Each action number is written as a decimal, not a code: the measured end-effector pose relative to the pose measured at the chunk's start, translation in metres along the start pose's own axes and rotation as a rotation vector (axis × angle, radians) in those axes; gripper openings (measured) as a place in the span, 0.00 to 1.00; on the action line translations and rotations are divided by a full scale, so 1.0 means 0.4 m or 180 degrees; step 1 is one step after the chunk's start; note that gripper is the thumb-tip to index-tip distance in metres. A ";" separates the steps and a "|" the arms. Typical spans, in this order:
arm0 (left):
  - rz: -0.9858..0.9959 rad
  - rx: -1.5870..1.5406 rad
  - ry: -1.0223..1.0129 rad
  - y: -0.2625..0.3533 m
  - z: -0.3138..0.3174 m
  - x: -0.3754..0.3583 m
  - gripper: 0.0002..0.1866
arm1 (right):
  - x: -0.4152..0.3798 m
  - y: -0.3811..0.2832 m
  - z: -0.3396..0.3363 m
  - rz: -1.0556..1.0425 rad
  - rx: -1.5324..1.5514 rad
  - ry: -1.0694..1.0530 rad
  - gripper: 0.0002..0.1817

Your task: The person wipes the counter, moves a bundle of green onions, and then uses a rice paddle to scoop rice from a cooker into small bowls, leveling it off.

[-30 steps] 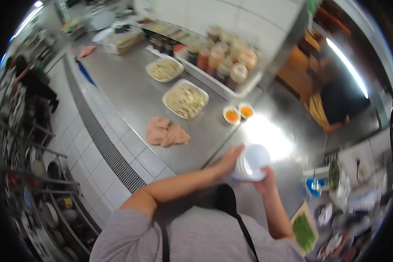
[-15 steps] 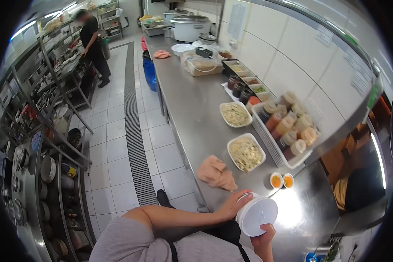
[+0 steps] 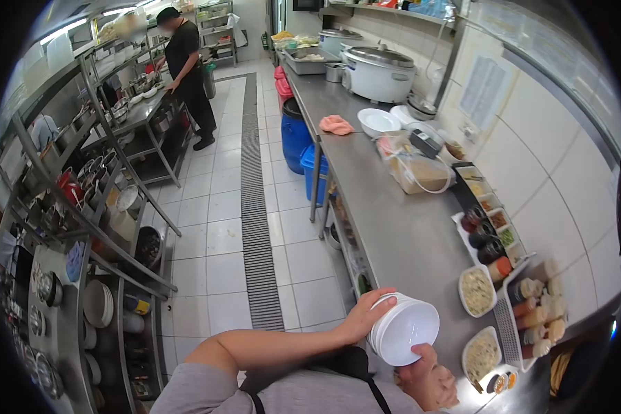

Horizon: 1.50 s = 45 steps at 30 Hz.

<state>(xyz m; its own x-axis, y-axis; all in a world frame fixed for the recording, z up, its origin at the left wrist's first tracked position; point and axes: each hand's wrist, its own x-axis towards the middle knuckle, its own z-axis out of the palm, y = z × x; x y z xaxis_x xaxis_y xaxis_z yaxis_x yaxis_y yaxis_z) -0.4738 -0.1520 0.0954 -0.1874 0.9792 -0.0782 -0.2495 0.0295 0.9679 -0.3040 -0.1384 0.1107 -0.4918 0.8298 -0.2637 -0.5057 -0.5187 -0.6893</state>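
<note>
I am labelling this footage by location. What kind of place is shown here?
Most likely a restaurant kitchen: a long steel counter carries a large rice cooker and a tray of sauce bottles, and racks of pans line the other side.

left arm reaches forward across the chest, forearm bare, elbow bent — the left hand (image 3: 363, 316) is cupped, fingers spread and curled over, thumb uppermost. the right hand (image 3: 426, 376) sits lower and nearer the body — fingers closed in a grip, knuckles outward.
</note>
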 end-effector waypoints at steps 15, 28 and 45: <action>-0.0058 -0.0774 0.0325 0.266 -0.741 0.816 0.27 | 1.071 0.143 0.483 0.0129 0.0139 -0.0414 0.33; -0.1447 -0.0593 -0.0418 0.513 -1.266 1.754 0.39 | 2.099 0.102 0.847 0.0651 0.0046 -0.0189 0.34; -0.1998 -0.1534 -0.1149 0.314 -1.113 2.345 0.33 | 2.406 -0.095 0.914 -0.1712 -0.5977 0.2153 0.21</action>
<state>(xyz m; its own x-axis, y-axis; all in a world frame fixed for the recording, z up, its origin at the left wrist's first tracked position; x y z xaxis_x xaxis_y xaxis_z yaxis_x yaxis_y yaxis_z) -1.1038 0.6807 0.0375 0.4121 0.8166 -0.4042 -0.5962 0.5771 0.5582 -1.0171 0.6047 0.1297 -0.0706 0.9495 0.3058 0.9195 0.1808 -0.3491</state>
